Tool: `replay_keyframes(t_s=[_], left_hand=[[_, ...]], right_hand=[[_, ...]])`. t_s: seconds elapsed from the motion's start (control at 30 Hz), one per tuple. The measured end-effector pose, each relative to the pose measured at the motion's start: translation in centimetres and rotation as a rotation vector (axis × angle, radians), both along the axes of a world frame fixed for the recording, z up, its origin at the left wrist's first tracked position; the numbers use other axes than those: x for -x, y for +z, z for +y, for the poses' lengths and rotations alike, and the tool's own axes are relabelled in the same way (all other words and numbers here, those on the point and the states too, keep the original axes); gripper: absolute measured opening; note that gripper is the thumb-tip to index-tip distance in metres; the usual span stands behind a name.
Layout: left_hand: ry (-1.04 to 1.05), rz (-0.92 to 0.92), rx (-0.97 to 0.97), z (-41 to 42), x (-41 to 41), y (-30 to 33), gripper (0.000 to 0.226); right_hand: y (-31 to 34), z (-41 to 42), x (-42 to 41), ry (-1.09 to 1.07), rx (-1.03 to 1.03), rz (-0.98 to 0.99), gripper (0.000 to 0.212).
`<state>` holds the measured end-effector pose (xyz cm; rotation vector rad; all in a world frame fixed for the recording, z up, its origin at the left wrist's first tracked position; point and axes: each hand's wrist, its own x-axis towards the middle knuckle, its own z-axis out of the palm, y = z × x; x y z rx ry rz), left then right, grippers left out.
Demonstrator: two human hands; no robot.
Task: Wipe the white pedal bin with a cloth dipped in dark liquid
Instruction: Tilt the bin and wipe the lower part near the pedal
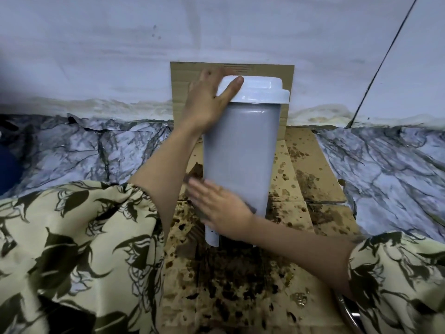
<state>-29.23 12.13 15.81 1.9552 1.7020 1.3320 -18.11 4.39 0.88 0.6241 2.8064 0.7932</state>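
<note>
Smooth plastic, grey-white in this dim light, makes up the pedal bin, which stands in the centre of the frame on stained cardboard, its paler lid closed at the top and its narrower base toward the bottom of the frame, with a second cardboard sheet propped behind it against the wall. You should expect it to be light, hollow and fairly stiff, likely to skid or tip under a sideways wipe, and slick where wet; the best place to steady it is the lid's rim and the shoulder just under it. That is where your left hand is, at upper centre: fingers spread nearly straight over the lid's left edge, thumb lying across the lid's front, palm against the upper left side of the body, bracing rather than gripping. Your right hand, at lower centre, is blurred by motion; its fingers look extended and flat against the lower left of the bin, pressing a dark cloth whose corner shows above the fingertips, though how much cloth lies under the palm cannot be told. Around the bin the cardboard is heavily spattered with dark brown liquid, thickest toward the bottom of the frame. Marble-patterned sheeting lies to either side, your patterned sleeves fill the lower corners, and a metal rim peeks in at lower right
</note>
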Motion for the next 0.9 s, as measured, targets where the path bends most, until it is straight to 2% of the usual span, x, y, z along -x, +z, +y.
replay_keyframes(t_s=[0.07,0.17,0.23,0.3,0.37,0.43,0.53,0.57,0.63,0.7,0.77,0.83,0.9], left_hand=[[0.0,0.003,0.0,-0.2,0.0,-0.2,0.035],[-0.008,-0.014,0.004,-0.3,0.3,-0.1,0.034],[-0.01,-0.018,0.004,-0.3,0.2,-0.1,0.032],[-0.012,-0.021,-0.006,-0.3,0.2,-0.1,0.031],[-0.006,-0.02,-0.025,-0.3,0.3,-0.2,0.031],[0.004,-0.014,-0.016,0.1,-0.1,-0.1,0.034],[-0.001,-0.009,0.011,0.7,-0.9,0.2,0.036],[-0.002,-0.004,0.005,0.9,-1.0,0.2,0.035],[0.005,0.007,0.001,1.1,-0.7,0.1,0.033],[0.006,-0.018,0.017,1.3,0.0,-0.1,0.033],[0.01,-0.054,0.025,1.4,0.3,-0.3,0.033],[0.02,-0.039,0.017,1.4,0.3,-0.3,0.033],[0.02,-0.012,0.013,1.3,0.1,-0.3,0.033]], right_hand=[[-1.4,-0.5,0.6,0.082,0.102,-0.286,0.056],[-1.4,-0.1,1.3,0.177,0.219,-0.337,0.051],[-0.7,0.1,0.1,0.199,0.194,-0.271,0.045],[0.2,0.3,-2.1,0.129,0.072,-0.072,0.05],[1.3,1.1,-4.7,0.027,-0.047,0.313,0.066],[2.6,2.3,-6.7,-0.153,-0.102,0.634,0.072],[3.1,2.7,-6.2,-0.301,-0.015,0.852,0.068],[2.6,2.2,-5.5,-0.264,0.035,0.819,0.062],[0.6,0.9,-4.7,-0.114,0.165,0.579,0.052],[-1.6,-0.6,-4.7,-0.009,0.384,0.425,0.048],[-3.1,-1.8,-5.0,-0.009,0.566,0.455,0.047],[-3.4,-2.2,-4.8,0.015,0.607,0.469,0.045],[-2.6,-1.4,-4.4,0.093,0.625,0.332,0.047]])
